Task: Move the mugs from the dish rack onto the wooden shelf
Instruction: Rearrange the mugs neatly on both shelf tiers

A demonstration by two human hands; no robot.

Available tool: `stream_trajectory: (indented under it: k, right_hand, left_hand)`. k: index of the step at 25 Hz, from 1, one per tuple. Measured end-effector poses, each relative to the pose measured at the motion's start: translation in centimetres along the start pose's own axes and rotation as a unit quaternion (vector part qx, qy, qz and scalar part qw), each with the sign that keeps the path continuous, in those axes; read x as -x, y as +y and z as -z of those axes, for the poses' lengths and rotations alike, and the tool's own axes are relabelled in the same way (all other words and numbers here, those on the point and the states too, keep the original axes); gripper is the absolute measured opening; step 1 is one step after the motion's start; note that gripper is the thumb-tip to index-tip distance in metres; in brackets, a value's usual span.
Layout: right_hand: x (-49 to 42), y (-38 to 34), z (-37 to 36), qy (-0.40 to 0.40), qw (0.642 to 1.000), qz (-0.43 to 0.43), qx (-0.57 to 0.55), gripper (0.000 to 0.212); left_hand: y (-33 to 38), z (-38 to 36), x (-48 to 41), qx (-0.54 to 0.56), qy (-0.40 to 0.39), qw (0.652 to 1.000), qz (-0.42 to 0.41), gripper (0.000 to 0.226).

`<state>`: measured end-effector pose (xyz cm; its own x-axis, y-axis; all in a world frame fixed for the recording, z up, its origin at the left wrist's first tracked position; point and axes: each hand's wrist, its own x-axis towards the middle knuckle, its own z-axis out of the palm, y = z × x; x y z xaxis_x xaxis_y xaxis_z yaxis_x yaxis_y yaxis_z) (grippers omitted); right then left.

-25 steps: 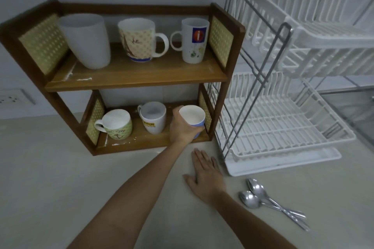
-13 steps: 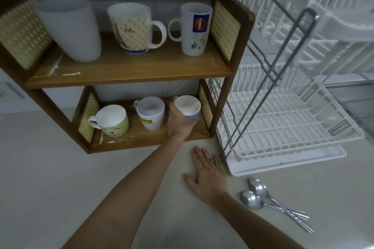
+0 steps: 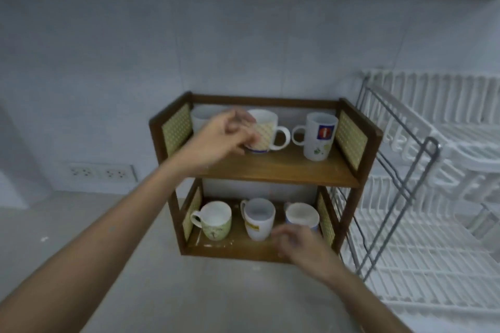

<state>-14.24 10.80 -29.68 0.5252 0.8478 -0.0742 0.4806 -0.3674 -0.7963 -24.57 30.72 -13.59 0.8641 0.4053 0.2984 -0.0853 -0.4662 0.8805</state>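
Standing against the tiled wall at the right, dish rack [image 3: 433, 211]: white plastic tiers on a grey wire frame; no mug visible on any tier in view, so by judgement the task is finished or nearly so.
Wooden shelf [image 3: 278, 170]: two levels, woven side panels, set on the table [image 3: 81, 238] just beside the rack; holds all six vessels.
Upper level: plain white tumbler [image 3: 201, 119] at the left, mostly hidden by the hand; patterned mug [image 3: 266, 130] in the middle, handle to the right; tall logo mug [image 3: 319, 138] at the right, handle to the left.
Lower level: green mug [image 3: 216, 220] at the left; white mug with yellow label [image 3: 258, 220] in the middle; blue-banded mug [image 3: 301, 217] at the right, close to the side panel.
Left hand [image 3: 224, 135]: raised before the upper level, blurred; fingers loosely curled, holding nothing; contact with the patterned mug cannot be told.
Right hand [image 3: 303, 249]: before the lower level's front edge, blurred; fingers half bent, empty.
Risks, as judgement: both hands pass close to crowded mugs; a stray knuckle could knock the patterned mug into its neighbour or tip it off the open front; the lower mugs stand near the front edge, so a brush from the right hand could drag one onto the table.
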Motion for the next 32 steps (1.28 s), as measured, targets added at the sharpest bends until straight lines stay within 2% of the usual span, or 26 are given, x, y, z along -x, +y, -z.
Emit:
stream_trajectory:
  k: [1,2,3,4,5,6,7,9,11,15,18,20,21,22,23,25,29,30,32]
  right_hand:
    - [-0.9,-3.5,2.3,0.015,0.998,0.057,-0.009,0.017]
    - [-2.0,-7.0,4.5,0.036,0.993,0.110,0.011,0.016]
    - [-3.4,-10.2,6.5,0.070,0.983,0.161,0.054,0.014]
    - [-5.0,-12.9,8.1,0.103,0.969,0.200,0.100,0.016]
    - [-6.7,-15.3,9.6,0.114,0.958,0.217,0.149,0.021]
    - [-8.6,-17.0,10.6,0.101,0.950,0.208,0.209,0.030]
    - [-10.3,-18.1,11.2,0.064,0.941,0.183,0.278,0.042]
    - [-13.1,-18.6,11.8,-0.025,0.912,0.125,0.389,0.069]
    - [-15.0,-18.0,11.8,-0.069,0.896,0.088,0.429,0.081]
    - [-16.3,-17.6,11.3,-0.082,0.911,0.080,0.397,0.086]
    - [-15.9,-18.1,11.4,-0.077,0.926,0.115,0.352,0.079]
    - [-15.6,-18.3,11.6,-0.089,0.930,0.130,0.331,0.071]
    - [-15.5,-18.3,11.6,-0.093,0.930,0.129,0.332,0.071]
    - [-15.4,-18.4,11.7,-0.094,0.928,0.124,0.338,0.073]
    - [-15.4,-18.4,11.7,-0.092,0.927,0.117,0.346,0.076]
    - [-15.4,-18.6,11.6,-0.089,0.922,0.105,0.362,0.079]
    - [-15.4,-18.5,11.4,-0.079,0.921,0.080,0.372,0.084]
    - [-15.5,-18.3,11.3,-0.079,0.924,0.079,0.365,0.085]
    - [-15.5,-17.9,11.3,-0.080,0.929,0.079,0.354,0.085]
  left_hand:
    - [1.3,2.0,-1.2,-0.054,0.042,0.997,-0.027,0.023]
    - [2.2,3.6,-2.4,-0.131,0.048,0.990,-0.029,0.034]
    - [2.7,4.9,-3.8,-0.229,0.016,0.973,-0.005,0.047]
    - [2.5,5.9,-5.0,-0.344,-0.038,0.938,0.038,0.059]
    - [2.1,6.5,-6.0,-0.445,-0.092,0.888,0.077,0.069]
    - [1.5,6.8,-6.7,-0.508,-0.134,0.845,0.100,0.074]
    - [1.0,6.8,-7.1,-0.533,-0.159,0.824,0.110,0.075]
    - [-0.1,6.9,-7.7,-0.504,-0.162,0.841,0.114,0.073]
    - [-0.6,7.3,-8.1,-0.485,-0.146,0.856,0.107,0.073]
    - [-1.1,7.9,-8.3,-0.489,-0.164,0.851,0.101,0.072]
    - [-0.7,8.8,-7.6,-0.400,-0.203,0.889,0.092,0.067]
    - [-0.6,8.6,-7.4,-0.347,-0.158,0.920,0.085,0.064]
    - [-0.6,8.2,-7.3,-0.352,-0.118,0.924,0.089,0.069]
    - [-0.6,7.8,-7.3,-0.393,-0.083,0.910,0.098,0.079]
    - [-0.6,7.5,-7.3,-0.459,-0.067,0.879,0.111,0.089]
    - [-0.4,7.4,-7.3,-0.548,-0.087,0.823,0.124,0.092]
    - [1.5,9.3,-7.3,-0.504,-0.236,0.820,0.132,0.088]
    - [1.7,9.3,-7.0,-0.489,-0.246,0.826,0.133,0.091]
    - [1.3,8.8,-6.8,-0.472,-0.196,0.848,0.141,0.096]
